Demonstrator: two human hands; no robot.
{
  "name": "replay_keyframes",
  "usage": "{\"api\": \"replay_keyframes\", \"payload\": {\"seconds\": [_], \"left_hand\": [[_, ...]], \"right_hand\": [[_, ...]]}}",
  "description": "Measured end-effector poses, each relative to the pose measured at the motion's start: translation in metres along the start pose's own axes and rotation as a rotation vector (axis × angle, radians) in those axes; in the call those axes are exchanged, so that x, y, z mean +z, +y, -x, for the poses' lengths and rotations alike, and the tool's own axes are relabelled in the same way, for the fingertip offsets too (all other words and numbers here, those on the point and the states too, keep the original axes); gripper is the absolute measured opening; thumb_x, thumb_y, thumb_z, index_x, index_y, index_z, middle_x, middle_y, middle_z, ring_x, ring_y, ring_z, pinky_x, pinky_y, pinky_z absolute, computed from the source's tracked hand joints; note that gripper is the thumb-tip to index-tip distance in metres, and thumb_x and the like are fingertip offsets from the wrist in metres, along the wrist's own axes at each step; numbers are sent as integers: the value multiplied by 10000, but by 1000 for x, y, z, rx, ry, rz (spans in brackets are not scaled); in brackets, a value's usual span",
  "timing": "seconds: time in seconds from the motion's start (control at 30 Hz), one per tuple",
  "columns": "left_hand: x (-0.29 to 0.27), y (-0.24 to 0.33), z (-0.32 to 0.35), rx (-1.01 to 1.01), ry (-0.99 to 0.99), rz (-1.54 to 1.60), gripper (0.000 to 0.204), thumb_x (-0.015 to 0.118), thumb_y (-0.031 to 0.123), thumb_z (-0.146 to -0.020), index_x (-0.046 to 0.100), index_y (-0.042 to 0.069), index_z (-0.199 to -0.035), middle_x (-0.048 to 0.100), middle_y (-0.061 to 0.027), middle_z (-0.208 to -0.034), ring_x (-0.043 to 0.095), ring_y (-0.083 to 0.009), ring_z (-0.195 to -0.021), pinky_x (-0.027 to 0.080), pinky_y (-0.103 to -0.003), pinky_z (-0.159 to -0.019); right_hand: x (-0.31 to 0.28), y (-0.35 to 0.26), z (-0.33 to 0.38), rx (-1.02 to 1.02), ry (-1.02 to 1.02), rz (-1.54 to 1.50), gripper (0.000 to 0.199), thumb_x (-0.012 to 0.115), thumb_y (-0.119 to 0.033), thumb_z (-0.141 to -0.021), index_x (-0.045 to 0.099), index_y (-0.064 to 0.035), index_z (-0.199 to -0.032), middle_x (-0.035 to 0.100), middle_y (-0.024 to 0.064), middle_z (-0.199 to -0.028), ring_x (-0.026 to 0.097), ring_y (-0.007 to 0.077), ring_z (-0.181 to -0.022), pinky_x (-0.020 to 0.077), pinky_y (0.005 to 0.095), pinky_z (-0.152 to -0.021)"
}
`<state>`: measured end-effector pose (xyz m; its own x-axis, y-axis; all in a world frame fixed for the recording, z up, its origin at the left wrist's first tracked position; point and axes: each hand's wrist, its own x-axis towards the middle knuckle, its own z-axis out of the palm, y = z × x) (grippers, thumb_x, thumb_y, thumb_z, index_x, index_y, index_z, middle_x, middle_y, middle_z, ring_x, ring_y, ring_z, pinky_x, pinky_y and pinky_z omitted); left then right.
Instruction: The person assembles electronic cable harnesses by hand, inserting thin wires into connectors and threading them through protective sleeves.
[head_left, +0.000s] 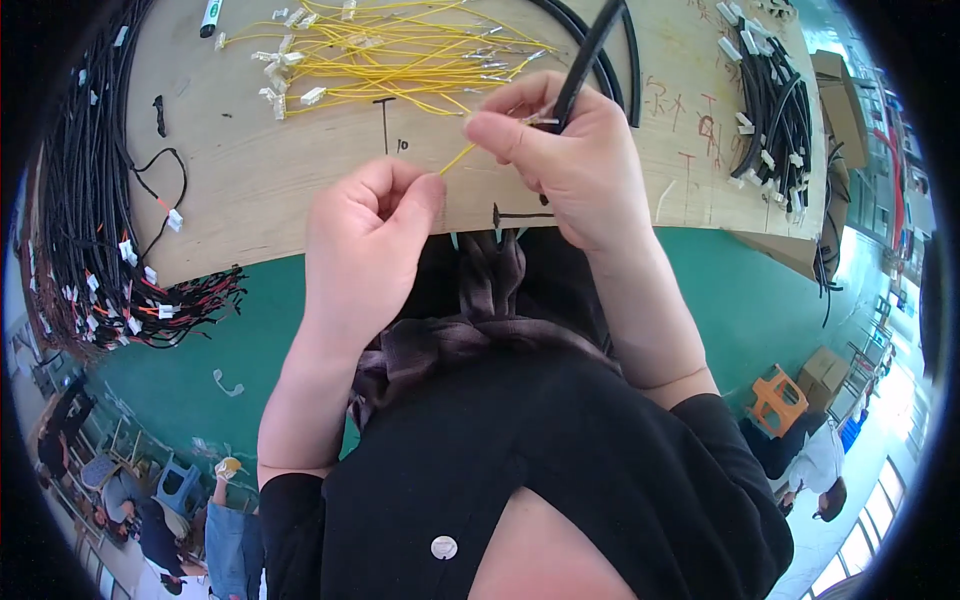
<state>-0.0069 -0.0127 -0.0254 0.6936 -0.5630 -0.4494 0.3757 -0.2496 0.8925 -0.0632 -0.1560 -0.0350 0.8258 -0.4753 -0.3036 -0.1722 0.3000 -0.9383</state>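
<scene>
Above the near edge of the wooden table [250, 190], my left hand [362, 245] pinches a thin yellow wire [458, 158] between thumb and forefinger. The wire runs up to my right hand [592, 165], whose fingers close round a black tube [588, 65] that rises past the top of the view. Small pale ends show at the right fingertips, too small to make out. Just beyond both hands lies a spread of yellow wires [400, 48], with white connectors [280, 68] at the left and metal terminals [495, 68] at the right.
A thick bundle of black cables [75, 170] hangs over the table's left side. Short black harnesses [775, 110] with white connectors lie at the right. A marker [211, 18] is at the far left. Behind are an orange stool [779, 401] and several people.
</scene>
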Motion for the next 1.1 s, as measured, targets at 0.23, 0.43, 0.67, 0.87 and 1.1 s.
{"api": "replay_keyframes", "payload": {"seconds": [0.23,0.43,0.67,0.87,1.1], "left_hand": [[-6,3,1,50,15,-160,121,531,73,-772,544,-10,-685,458,49,-529,340,12,-447,252,-166,-389],[-27,5,9,-173,-220,467,105,536,83,-765,548,-18,-738,462,25,-533,307,-1,-385,208,-151,-352],[-22,10,20,-213,-271,540,93,529,69,-761,548,-19,-737,507,-8,-578,320,-5,-393,216,-152,-356],[-9,19,32,-127,-192,132,114,533,96,-783,568,-12,-780,533,-15,-610,365,-10,-436,266,-144,-399],[6,29,40,18,-80,176,112,577,86,-771,575,-9,-831,563,-23,-673,460,-32,-529,357,-144,-484]], "right_hand": [[-6,1,-7,-102,114,167,224,601,-112,-747,550,6,-930,502,-10,-565,363,9,-438,251,138,-403],[-19,0,-5,-169,266,-25,414,565,-118,-780,391,45,-1117,520,19,-588,347,13,-423,242,142,-387],[-17,-13,34,-69,138,-4,178,516,-103,-804,533,39,-911,530,32,-614,350,5,-424,233,132,-376],[-7,-20,42,-27,-73,35,135,541,-85,-784,563,42,-823,533,38,-596,366,22,-437,252,135,-387],[0,-27,50,14,-117,-33,146,538,-75,-780,566,54,-843,541,59,-600,359,22,-430,248,136,-387]]}}
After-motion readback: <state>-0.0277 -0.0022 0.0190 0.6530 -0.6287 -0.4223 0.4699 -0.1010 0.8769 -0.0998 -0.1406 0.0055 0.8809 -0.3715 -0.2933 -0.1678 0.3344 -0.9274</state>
